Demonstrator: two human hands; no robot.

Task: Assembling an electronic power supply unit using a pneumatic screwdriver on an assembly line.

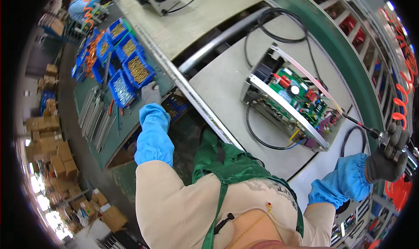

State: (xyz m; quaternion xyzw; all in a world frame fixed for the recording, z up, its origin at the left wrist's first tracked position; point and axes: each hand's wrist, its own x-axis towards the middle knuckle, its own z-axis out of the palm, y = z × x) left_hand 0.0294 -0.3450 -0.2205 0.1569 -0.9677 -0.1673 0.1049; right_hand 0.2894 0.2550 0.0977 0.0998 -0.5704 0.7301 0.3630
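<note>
My right hand (389, 155), in a dark grey glove, grips a power screwdriver (383, 140) at the right. Its long thin shaft points left, and the tip reaches the near right corner of an open electronics chassis (288, 111). Inside the chassis a green circuit board (297, 92) with red and white parts shows. On the left, my left hand (151, 93), in a grey glove, is at the edge of a blue bin of brass-coloured screws (139, 70). Its fingers look curled; whether they hold anything is too small to make out.
Beside it, another blue bin (121, 89) holds silvery fasteners. Grey metal strips (94, 118) lie on the green side table. A black cable (283, 24) loops behind the chassis. Red coiled hoses (399, 100) hang at the right. Another person (83, 6) works at the far left.
</note>
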